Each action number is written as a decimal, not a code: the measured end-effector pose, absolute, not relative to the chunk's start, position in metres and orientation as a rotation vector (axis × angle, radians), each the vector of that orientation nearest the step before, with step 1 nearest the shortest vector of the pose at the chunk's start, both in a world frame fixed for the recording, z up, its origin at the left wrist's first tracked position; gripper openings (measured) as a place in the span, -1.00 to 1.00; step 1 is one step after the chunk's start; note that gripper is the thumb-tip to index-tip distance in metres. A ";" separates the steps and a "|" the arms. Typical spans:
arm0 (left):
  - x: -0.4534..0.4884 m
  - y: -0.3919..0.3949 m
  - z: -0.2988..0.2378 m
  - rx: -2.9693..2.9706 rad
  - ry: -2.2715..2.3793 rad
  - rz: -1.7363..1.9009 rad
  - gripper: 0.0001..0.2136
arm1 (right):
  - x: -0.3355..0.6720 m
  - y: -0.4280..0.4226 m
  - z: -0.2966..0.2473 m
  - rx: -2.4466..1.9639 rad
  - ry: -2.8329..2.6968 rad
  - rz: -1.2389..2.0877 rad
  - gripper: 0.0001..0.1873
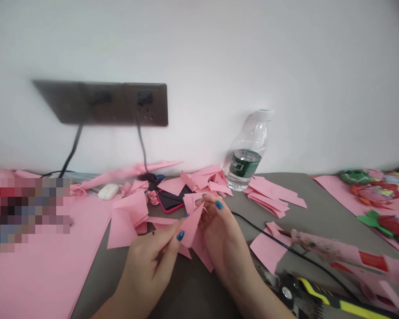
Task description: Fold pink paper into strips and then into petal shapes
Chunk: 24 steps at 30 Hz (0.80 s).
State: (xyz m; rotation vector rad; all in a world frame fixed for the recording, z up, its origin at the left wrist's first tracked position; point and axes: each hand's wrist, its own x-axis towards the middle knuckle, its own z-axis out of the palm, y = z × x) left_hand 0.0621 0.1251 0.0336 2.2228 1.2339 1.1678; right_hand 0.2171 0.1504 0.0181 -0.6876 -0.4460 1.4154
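Observation:
A folded piece of pink paper [192, 229] is held up between my two hands, above the grey table. My left hand [149, 257] pinches its lower left edge between thumb and fingers. At the paper's upper tip, the thumb and fingertips of my right hand [224, 243] close on it, palm turned partly toward me. Both hands have blue nail polish. Beneath and behind them lie loose pink paper pieces [128, 217], some cut flat and some folded. A phone with a pink edge [173, 199] lies partly under these pieces.
A water bottle [246, 161] leans at the wall. Yellow-black pliers [319, 294] and a pink glue gun [346, 254] lie right, beside a black cable [272, 232]. Large pink sheets [53, 270] lie left, folded paper flowers [372, 195] far right. Wall sockets [119, 104] hold plugs.

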 end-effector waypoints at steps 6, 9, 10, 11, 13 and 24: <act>0.050 0.133 0.041 2.756 1.053 1.466 -0.68 | 0.206 0.140 0.018 -0.648 -0.665 1.453 -0.75; 0.047 0.133 0.039 2.931 0.927 1.376 -0.70 | 0.206 0.137 0.023 -0.555 -0.620 1.647 -0.63; 0.046 0.133 0.037 2.957 0.892 1.330 -0.69 | 0.206 0.136 0.024 -0.543 -0.606 1.685 -0.60; 0.046 0.132 0.036 2.974 0.868 1.285 -0.67 | 0.207 0.135 0.025 -0.540 -0.600 1.710 -0.58; 0.045 0.130 0.033 2.990 0.856 1.234 -0.64 | 0.210 0.134 0.026 -0.545 -0.610 1.730 -0.56; 0.035 0.138 0.030 3.227 0.740 1.110 -0.60 | 0.212 0.136 0.034 -0.457 -0.656 1.762 -0.53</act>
